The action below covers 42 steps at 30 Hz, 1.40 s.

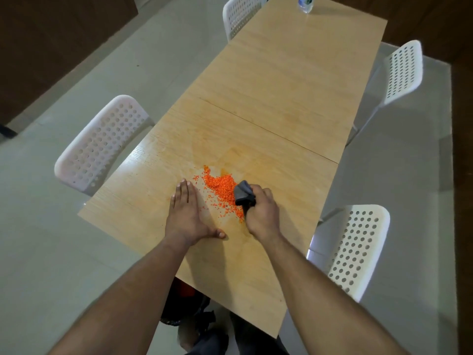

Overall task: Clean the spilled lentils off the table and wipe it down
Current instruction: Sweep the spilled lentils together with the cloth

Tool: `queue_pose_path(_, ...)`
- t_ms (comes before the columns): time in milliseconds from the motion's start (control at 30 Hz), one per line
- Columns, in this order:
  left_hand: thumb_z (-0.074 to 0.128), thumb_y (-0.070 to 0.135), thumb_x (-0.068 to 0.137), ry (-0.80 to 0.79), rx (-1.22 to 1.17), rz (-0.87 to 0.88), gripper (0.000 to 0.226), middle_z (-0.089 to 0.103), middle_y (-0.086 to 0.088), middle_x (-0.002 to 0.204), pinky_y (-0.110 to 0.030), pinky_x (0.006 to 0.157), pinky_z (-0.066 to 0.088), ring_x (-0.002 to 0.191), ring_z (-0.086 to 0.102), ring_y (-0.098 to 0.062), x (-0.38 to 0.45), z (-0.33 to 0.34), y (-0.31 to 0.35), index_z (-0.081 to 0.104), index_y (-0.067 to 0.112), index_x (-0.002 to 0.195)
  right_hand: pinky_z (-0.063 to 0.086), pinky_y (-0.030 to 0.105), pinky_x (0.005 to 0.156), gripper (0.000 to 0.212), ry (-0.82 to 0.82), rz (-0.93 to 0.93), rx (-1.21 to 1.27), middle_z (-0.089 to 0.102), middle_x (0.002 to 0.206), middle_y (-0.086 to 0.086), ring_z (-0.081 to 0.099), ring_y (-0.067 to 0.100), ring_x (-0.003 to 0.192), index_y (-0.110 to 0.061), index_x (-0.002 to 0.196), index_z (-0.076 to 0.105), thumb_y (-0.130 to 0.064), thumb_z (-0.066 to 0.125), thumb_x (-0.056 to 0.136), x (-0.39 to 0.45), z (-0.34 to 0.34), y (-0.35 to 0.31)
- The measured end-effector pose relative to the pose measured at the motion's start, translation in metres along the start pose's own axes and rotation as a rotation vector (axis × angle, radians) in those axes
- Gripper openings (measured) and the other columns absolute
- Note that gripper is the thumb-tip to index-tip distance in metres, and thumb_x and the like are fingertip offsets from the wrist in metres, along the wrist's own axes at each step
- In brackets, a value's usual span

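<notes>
**A:** Where were the lentils at that moment?

**B:** The orange lentils [222, 191] lay heaped on the near half of the wooden table [281, 80], between my two hands, with loose ones trailing toward six o'clock and a few strays at about ten o'clock of the heap.

**A:** And your hands?

**B:** My right hand [261, 210] was curled tight round a bunched grey cloth [244, 193], its wad touching the heap's edge at about four o'clock. I judged that a bunched cloth made a firmer blade for pushing than a flat one. My left hand [186, 210] lay flat on the table at eight o'clock of the heap, fingers straight, holding nothing. I think it served as a wall, so swept lentils gathered instead of scattering.

**A:** Anything else around?

**B:** White perforated chairs [102, 142] stood along both sides, and a water bottle [305, 3] stood at the far end, at twelve o'clock. The wiping down was not yet begun, I'd say.
</notes>
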State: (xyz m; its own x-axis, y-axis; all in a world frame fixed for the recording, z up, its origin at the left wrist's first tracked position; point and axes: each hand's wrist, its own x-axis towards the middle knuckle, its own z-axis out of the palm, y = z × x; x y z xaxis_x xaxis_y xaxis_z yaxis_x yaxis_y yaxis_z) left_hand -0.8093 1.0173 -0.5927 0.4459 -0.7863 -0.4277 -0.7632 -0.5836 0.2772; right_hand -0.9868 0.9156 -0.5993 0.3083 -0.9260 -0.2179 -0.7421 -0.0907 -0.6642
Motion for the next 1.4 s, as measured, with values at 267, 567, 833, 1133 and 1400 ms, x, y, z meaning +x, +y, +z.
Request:
queue_pose_path(267, 0.079, 0.094, 0.035, -0.007, 0.051, 0.044, 0.186, -0.022, -0.014, 0.173, -0.043, 0.132, -0.004, 0.161, -0.017, -0.03, -0.004, -0.009, -0.011, -0.022, 0.003, 0.162, 0.046, 0.031, 0.097, 0.059, 0.066, -0.013, 0.242, 0.054, 0.129, 0.004, 0.054, 0.019, 0.114, -0.014, 0.147, 0.057, 0.005, 0.057, 0.091, -0.035, 0.004, -0.02)
queue_pose_path(567, 0.073, 0.099, 0.033, -0.012, 0.018, 0.036, 0.186, -0.02, -0.013, 0.174, -0.046, 0.132, -0.002, 0.161, -0.019, -0.028, -0.003, -0.006, -0.017, -0.021, 0.004, 0.163, 0.049, 0.037, 0.086, 0.054, 0.296, 0.269, -0.002, 0.052, 0.125, 0.008, 0.061, 0.036, 0.105, -0.022, 0.148, 0.052, -0.005, 0.054, 0.097, -0.057, -0.03, 0.028)
queue_pose_path(833, 0.084, 0.084, 0.05, 0.021, 0.017, 0.052, 0.173, -0.018, -0.014, 0.174, -0.043, 0.131, -0.006, 0.161, -0.017, -0.029, 0.0, 0.0, -0.022, -0.018, 0.003, 0.163, 0.054, 0.036, 0.091, 0.063, 0.189, 0.181, 0.101, 0.046, 0.131, 0.005, 0.061, 0.03, 0.107, -0.022, 0.15, 0.05, -0.001, 0.063, 0.092, -0.073, 0.054, -0.047)
queue_pose_path(1133, 0.085, 0.089, 0.037, -0.024, -0.016, 0.036, 0.185, -0.019, -0.014, 0.174, -0.043, 0.131, -0.005, 0.161, -0.017, -0.029, -0.003, -0.005, -0.018, -0.02, 0.002, 0.162, 0.045, 0.028, 0.106, 0.061, 0.212, 0.093, 0.281, 0.053, 0.128, 0.003, 0.054, 0.02, 0.119, -0.013, 0.144, 0.059, 0.012, 0.054, 0.089, -0.049, 0.024, -0.022)
queue_pose_path(1400, 0.09, 0.081, 0.041, 0.04, -0.099, -0.041, 0.18, -0.015, -0.012, 0.175, -0.044, 0.132, -0.001, 0.161, -0.015, -0.027, 0.005, -0.015, -0.029, -0.016, 0.003, 0.164, 0.046, 0.033, 0.092, 0.051, 0.229, 0.059, 0.092, 0.052, 0.126, 0.01, 0.059, 0.033, 0.11, -0.013, 0.145, 0.056, 0.0, 0.056, 0.096, 0.009, 0.004, -0.016)
